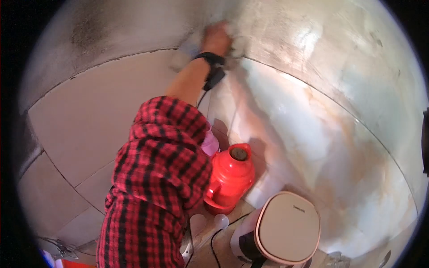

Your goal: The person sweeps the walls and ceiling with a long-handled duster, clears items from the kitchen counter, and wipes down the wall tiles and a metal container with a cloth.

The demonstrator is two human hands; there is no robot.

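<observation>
A sleeve [156, 178] in red and black check comes up from the lower left. My left hand [216, 38] is at the top centre against the wall corner, a black band [210, 58] on its wrist. Its fingers are smeared by motion. Pale, blurred material [237, 47] shows beside the hand, too unclear to name. Below the forearm, a red thermos flask [231, 174] with a brown stopper [238, 154] stands near the corner, and a pink item [210, 144] is partly hidden behind the sleeve. My right hand is out of view.
An appliance with a cream lid [290, 227] stands at the lower right. Black cords [214, 243] and a small clear round item [221, 221] lie near the flask. Tiled wall [98, 107] is at left, marbled wall [304, 129] at right. Thin wires [62, 245] lie at lower left.
</observation>
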